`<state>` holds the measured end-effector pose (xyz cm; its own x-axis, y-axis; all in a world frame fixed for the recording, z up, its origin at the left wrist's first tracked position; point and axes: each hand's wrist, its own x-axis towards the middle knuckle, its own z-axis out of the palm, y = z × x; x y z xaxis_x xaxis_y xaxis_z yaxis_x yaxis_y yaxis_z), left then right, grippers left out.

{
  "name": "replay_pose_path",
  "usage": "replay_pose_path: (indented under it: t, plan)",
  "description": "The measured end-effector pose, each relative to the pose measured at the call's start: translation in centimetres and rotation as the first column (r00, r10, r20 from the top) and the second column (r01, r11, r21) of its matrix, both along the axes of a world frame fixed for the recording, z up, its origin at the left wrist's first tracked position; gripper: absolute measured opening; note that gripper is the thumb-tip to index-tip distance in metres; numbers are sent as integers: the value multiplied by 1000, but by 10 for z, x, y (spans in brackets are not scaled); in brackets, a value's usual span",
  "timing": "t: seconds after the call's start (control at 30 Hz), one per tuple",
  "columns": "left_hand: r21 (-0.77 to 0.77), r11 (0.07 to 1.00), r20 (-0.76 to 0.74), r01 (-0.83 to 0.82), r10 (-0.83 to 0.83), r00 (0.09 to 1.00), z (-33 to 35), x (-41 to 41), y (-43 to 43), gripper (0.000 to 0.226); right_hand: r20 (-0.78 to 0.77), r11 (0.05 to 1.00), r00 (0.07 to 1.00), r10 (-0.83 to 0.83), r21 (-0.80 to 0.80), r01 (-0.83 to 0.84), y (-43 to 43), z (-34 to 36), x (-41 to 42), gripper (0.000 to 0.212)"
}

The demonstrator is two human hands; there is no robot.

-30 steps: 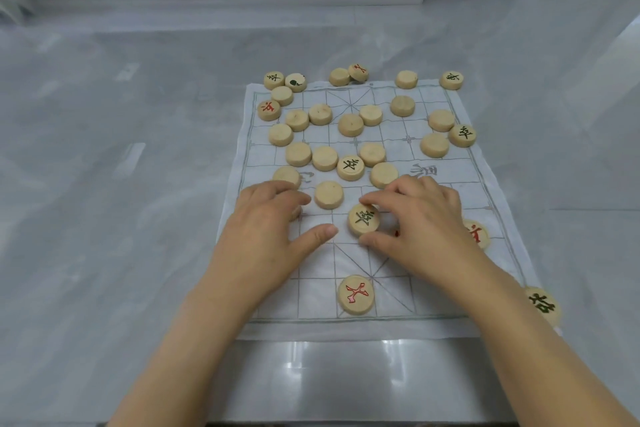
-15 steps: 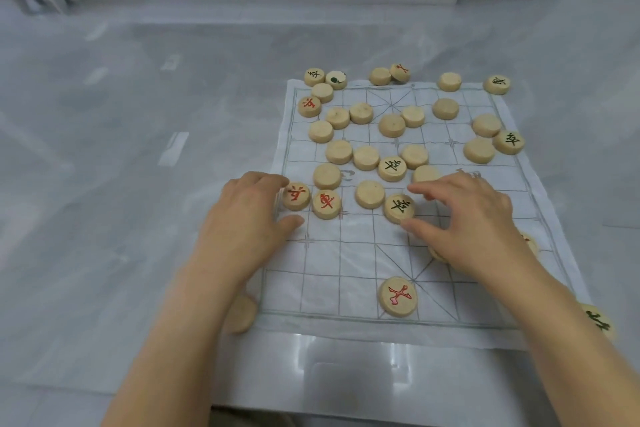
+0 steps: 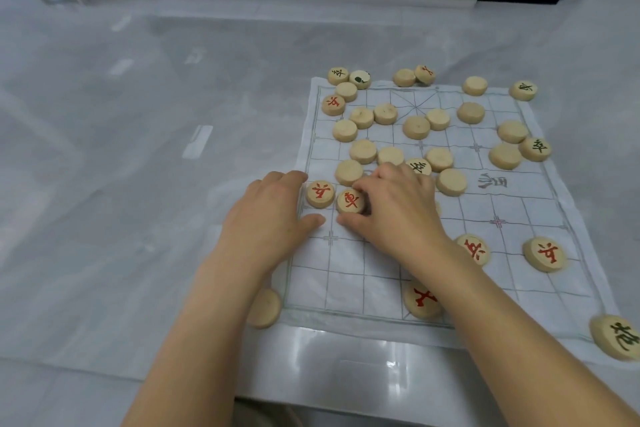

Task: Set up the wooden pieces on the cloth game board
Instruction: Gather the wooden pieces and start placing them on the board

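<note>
Right hand point(image 3: 398, 215) has crossed leftward since half a second ago: it has left the black-marked disc in mid-board and now sits over a red-marked piece point(image 3: 350, 201) on the left side of the cloth game board point(image 3: 519, 267). Index finger curls over the piece's far rim and the thumb lies under its near rim, so it reads as a pinch. Left hand point(image 3: 270, 218) has barely moved; it lies flat at the cloth's left border with the thumb spread, holding nothing, its fingertips just beside a second red piece point(image 3: 320, 194), which touches the pinched one. Likely meaning: red pieces are being sorted toward the near rows, and most of the work remains. Many blank-side discs point(image 3: 363, 151) crowd the far half unturned. Near rows are mostly bare, with three red pieces point(image 3: 545, 253) already standing there. Edges: one blank disc point(image 3: 265, 308) lies off the cloth at the near-left corner, and a black-marked disc point(image 3: 616, 336) sits at the near-right corner close to the desk point(image 3: 346, 371) edge. Several more straddle the far border.
</note>
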<state>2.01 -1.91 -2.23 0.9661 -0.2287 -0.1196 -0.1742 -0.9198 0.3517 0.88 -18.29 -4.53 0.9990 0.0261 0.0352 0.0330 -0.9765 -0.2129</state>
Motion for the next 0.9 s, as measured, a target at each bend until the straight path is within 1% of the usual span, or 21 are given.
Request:
replay_pose_path:
  t: [0.17, 0.27, 0.37, 0.47, 0.57, 0.63, 0.73, 0.9]
  plan:
    - [9, 1000, -28, 1, -1, 1000, 1, 1, 4, 65, -43, 1000, 999, -1, 4, 1, -6, 1, -6, 55]
    - [-5, 1000, -36, -7, 7, 999, 2, 3, 9, 66, -34, 1000, 999, 10, 6, -10, -6, 4, -8, 46]
    - [-3, 1000, -86, 4, -5, 996, 2, 4, 18, 70, -18, 999, 999, 31, 26, -31, 1, 11, -16, 40]
    - [37, 999, -162, 7, -1, 987, 1, 5, 28, 83, -30, 988, 995, 95, 121, -90, 19, 18, -38, 40]
    - [116, 993, -175, 29, -9, 984, -2, 1, 36, 92, -47, 970, 980, 191, 162, -181, 40, 17, -62, 40]
    - [144, 989, -191, 38, -10, 981, -5, -2, 41, 98, -48, 971, 977, 208, 134, -200, 50, 12, -72, 40]
    - [136, 990, -202, 27, 1, 979, -6, -3, 47, 100, -60, 984, 983, 174, 48, -172, 57, 4, -77, 40]
    - [101, 995, -211, 5, 16, 977, -5, -2, 54, 94, -32, 985, 988, 153, 80, -150, 65, -4, -82, 42]
